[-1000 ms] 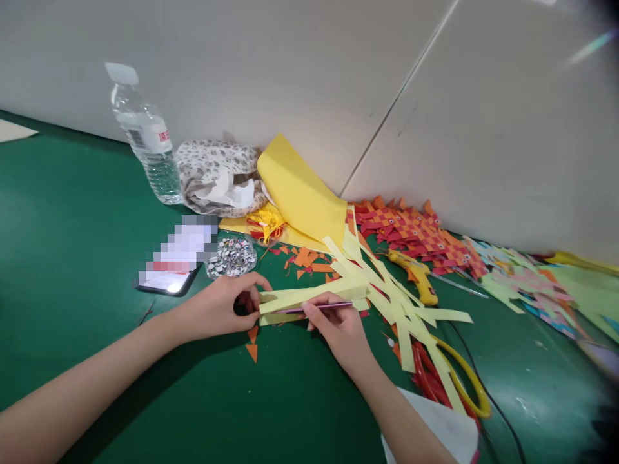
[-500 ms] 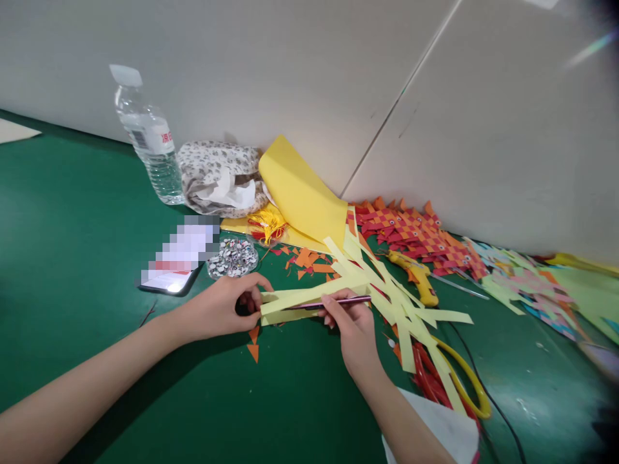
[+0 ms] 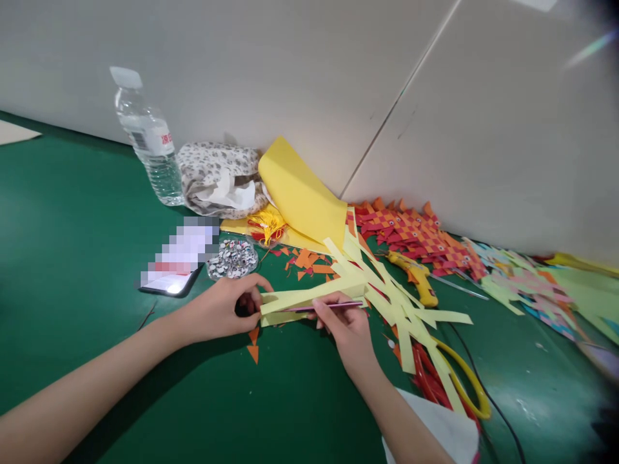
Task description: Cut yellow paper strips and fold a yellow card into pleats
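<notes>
The folded pale-yellow paper strip [image 3: 312, 296] lies between the two hands, above the green worktop [image 3: 203, 399]. The left hand's grip [image 3: 260, 305] is pinched on the strip's left end, thumb and fingers nearly together. The rest of the strip reaches rightward from that grip to just past the right hand's fingers. The right hand's grip [image 3: 316, 310] is closed round a slim dark-pink metallic stick [image 3: 348, 304], which points left along the strip, its tip end between the strip's layers. Loose pale-yellow paper strips [image 3: 391, 293] lie in a crossed heap beyond the right hand.
</notes>
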The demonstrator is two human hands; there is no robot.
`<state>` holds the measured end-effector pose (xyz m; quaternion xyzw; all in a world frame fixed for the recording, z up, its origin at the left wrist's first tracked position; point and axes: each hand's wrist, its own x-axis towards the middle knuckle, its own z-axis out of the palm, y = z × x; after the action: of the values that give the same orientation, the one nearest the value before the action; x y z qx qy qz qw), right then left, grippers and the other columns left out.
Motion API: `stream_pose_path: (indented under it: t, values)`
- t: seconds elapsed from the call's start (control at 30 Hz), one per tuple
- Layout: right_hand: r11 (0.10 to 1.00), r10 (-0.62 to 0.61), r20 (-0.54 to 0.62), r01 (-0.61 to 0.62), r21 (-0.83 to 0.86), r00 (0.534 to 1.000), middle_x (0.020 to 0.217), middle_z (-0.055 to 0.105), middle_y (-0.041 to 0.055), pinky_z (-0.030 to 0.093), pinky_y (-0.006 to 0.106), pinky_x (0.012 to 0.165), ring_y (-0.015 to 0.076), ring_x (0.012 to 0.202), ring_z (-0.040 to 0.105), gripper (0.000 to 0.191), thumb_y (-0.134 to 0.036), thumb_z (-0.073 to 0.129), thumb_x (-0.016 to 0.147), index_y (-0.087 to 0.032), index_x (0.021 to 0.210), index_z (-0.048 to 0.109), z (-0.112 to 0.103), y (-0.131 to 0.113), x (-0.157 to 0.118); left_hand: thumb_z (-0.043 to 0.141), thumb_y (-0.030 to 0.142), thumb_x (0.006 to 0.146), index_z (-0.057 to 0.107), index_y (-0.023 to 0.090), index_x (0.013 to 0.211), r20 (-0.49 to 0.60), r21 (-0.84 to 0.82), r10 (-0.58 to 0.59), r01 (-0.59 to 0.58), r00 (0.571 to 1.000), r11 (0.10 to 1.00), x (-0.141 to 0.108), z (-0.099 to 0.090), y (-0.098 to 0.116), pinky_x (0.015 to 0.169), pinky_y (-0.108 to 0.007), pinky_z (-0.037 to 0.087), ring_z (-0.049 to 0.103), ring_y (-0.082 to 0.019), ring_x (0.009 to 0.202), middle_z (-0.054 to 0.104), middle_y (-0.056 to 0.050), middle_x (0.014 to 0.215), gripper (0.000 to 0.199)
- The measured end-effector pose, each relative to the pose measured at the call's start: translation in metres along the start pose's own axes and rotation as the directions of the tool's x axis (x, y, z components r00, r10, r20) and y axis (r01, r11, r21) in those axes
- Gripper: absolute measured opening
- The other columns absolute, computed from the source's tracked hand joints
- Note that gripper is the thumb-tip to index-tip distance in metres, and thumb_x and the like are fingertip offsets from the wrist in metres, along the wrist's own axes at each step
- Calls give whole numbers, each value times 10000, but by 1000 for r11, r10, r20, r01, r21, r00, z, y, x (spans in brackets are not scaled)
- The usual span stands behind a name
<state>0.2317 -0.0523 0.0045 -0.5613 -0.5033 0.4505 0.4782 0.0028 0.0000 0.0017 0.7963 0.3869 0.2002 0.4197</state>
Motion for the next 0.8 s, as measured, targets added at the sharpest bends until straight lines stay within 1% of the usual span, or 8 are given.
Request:
stream_pose_path:
  t: [0.13,0.23,0.33,0.4,0.47,0.57,0.7,0.8]
  values:
    - [996,-60,-126,67,56,990,567,605,-8,389,238,483,107,484,489,238,-388,668,778,-187,679,588,-3,3,-1,542,204,763,584,212,987,-44,1,-11,11,999,1000,1,4,3,563,-190,439,573,-100,608,639,28,738,228]
    - [989,-95,-192,115,97,977,569,609,-9,387,240,476,107,476,492,220,-378,669,777,-192,690,591,-4,5,-2,540,241,787,618,202,883,-125,-57,-47,40,991,998,2,6,4,575,-206,445,562,-110,615,632,16,719,129]
    - [975,-142,-233,177,133,962,576,603,-9,383,241,465,104,465,489,205,-376,659,788,-196,707,605,-5,6,-4,590,321,782,606,191,835,-241,-262,-155,89,958,961,4,6,5,612,-229,469,582,-130,676,627,-1,757,142]
    - [972,-150,-229,186,144,962,590,607,-4,381,243,462,105,467,491,200,-376,652,797,-194,722,616,-5,7,-4,647,377,744,583,188,842,-306,-432,-268,118,914,894,5,5,8,633,-238,482,597,-143,717,617,-3,780,222]
    - [975,-126,-197,158,158,972,595,612,1,378,243,455,107,465,490,204,-385,656,795,-191,739,623,-6,7,-4,690,409,703,563,191,854,-339,-549,-363,131,868,826,5,6,13,628,-239,487,605,-149,723,612,2,778,294]
    - [971,-27,-103,51,235,994,544,576,-14,343,225,416,99,438,469,251,-415,682,766,-186,708,596,-6,4,-3,715,414,677,551,192,831,-351,-597,-384,112,854,794,3,14,21,626,-237,497,610,-149,721,606,6,759,316]
    - [926,166,72,-180,333,984,452,500,-49,263,201,379,65,374,374,354,-450,656,787,-185,619,492,-5,-3,-4,701,413,688,557,194,818,-300,-591,-328,95,896,801,-1,30,31,625,-244,509,604,-139,678,599,9,731,292]
    - [918,191,182,-242,314,964,394,484,-60,241,193,386,52,346,343,386,-475,615,818,-182,610,472,-3,-4,-5,671,384,729,562,195,814,-274,-557,-280,85,920,826,-4,38,35,634,-241,508,590,-127,667,589,14,715,234]
